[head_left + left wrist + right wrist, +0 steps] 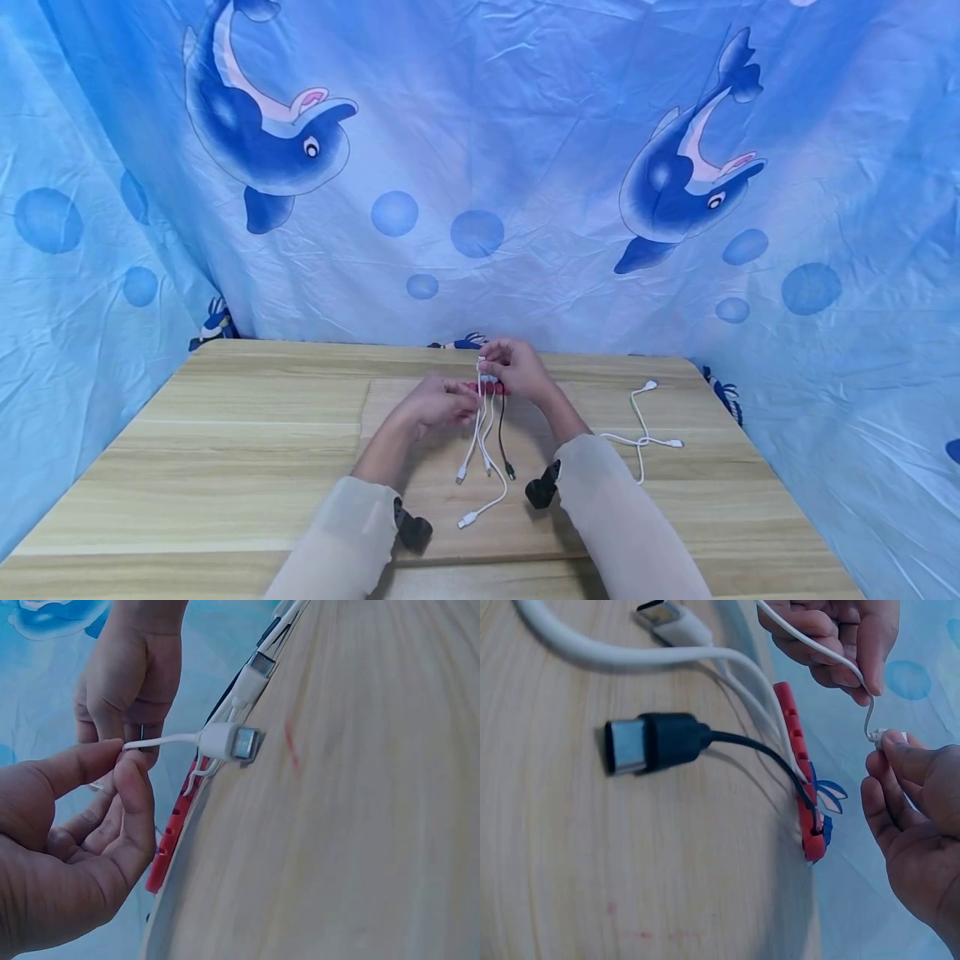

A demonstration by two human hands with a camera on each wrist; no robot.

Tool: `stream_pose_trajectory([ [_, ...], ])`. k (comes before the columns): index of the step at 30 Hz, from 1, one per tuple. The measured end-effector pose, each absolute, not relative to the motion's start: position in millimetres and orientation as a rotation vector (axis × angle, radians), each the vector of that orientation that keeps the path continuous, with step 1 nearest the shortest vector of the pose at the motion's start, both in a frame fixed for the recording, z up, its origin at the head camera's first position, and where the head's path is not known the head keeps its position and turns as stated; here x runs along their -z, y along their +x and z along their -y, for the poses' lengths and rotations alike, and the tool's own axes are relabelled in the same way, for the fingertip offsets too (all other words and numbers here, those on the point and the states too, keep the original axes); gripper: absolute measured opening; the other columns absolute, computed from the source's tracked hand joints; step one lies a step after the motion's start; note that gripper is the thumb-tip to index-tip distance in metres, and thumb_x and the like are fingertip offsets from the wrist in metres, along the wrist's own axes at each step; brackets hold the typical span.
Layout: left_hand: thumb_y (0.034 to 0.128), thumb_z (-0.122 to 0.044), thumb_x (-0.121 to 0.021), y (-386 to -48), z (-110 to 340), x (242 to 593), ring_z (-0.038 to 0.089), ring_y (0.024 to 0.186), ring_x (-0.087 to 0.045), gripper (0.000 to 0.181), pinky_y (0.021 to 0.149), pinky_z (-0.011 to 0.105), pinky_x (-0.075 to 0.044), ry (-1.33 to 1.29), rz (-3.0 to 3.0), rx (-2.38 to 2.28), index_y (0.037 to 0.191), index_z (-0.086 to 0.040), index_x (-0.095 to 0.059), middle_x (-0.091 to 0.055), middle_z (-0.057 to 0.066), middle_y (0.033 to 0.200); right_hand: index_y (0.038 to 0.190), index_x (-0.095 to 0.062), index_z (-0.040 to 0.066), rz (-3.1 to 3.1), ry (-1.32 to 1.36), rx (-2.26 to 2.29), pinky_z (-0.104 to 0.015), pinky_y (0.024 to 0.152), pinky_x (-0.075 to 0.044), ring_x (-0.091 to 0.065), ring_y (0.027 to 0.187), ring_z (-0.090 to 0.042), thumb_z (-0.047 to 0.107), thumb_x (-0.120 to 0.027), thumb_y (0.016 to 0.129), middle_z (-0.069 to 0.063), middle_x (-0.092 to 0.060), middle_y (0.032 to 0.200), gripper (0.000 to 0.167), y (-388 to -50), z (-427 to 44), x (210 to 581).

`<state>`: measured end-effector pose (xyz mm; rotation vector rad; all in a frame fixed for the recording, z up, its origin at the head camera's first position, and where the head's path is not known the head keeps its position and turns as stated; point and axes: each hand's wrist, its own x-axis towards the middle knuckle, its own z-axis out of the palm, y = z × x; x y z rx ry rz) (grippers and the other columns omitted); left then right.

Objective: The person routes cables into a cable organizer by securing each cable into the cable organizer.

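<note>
Between thumb and index finger, my left hand (437, 403) pinches a thin white USB cable (169, 740), whose metal-tipped plug (223, 741) hangs over the board. Farther up, my right hand (519, 368) pinches the white plug (881, 737) at the cable's other end, partly hidden by the fingertips. Just below the hands lies a red slotted cable holder (805, 802) at the board's far edge. Several cables run from it, among them a black one with a black plug (671, 741) and white ones, one ending in a white plug (468, 520).
A wooden board (442, 533) lies on the wood-grain table (187, 467). Right of my right forearm, a crossed white cable (642, 440) lies on the table. A blue dolphin-print curtain (480, 283) hangs behind and at both sides.
</note>
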<state>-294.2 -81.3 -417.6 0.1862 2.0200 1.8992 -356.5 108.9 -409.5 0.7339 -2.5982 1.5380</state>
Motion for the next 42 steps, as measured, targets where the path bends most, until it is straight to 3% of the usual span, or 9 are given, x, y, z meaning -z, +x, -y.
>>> stream_pose_trajectory([
  [13,0.0909,0.007,-0.069,-299,71,428,0.014,0.066,-0.065,0.012,0.067,0.026,-0.061,0.056,-1.981,-1.896,0.101,0.013,-0.069,-0.068,0.010,0.077,0.104,-0.070,0.000,2.692,0.757,-1.367,-0.035,0.085,-0.058,-0.068,0.087,-0.021,0.000,-0.073,0.093,-0.008,-0.072,0.091,0.011,-362,-109,421],
  [24,0.0888,0.008,-0.070,-302,69,428,0.015,0.062,-0.065,0.008,0.064,0.025,-0.061,-0.023,-1.998,-1.878,0.096,0.012,-0.068,-0.067,0.011,0.076,0.100,-0.071,0.001,2.773,0.765,-1.234,-0.031,0.082,-0.058,-0.068,0.083,-0.017,0.000,-0.073,0.093,-0.006,-0.071,0.087,0.007,-366,-103,420],
  [32,0.0875,0.009,-0.070,-304,67,426,0.016,0.058,-0.065,0.007,0.059,0.025,-0.061,-0.081,-2.074,-1.823,0.082,0.005,-0.067,-0.065,0.011,0.071,0.099,-0.070,0.001,2.829,0.736,-1.220,-0.027,0.077,-0.059,-0.067,0.083,-0.016,-0.006,-0.068,0.093,-0.004,-0.069,0.087,0.010,-369,-98,422],
  [42,0.0858,0.012,-0.070,-305,65,425,0.016,0.054,-0.064,0.006,0.058,0.025,-0.061,-0.140,-2.072,-1.828,0.083,0.008,-0.066,-0.065,0.011,0.068,0.101,-0.070,0.001,2.862,0.711,-1.170,-0.029,0.079,-0.058,-0.066,0.085,-0.017,-0.008,-0.065,0.093,-0.005,-0.069,0.088,0.013,-369,-93,421],
])
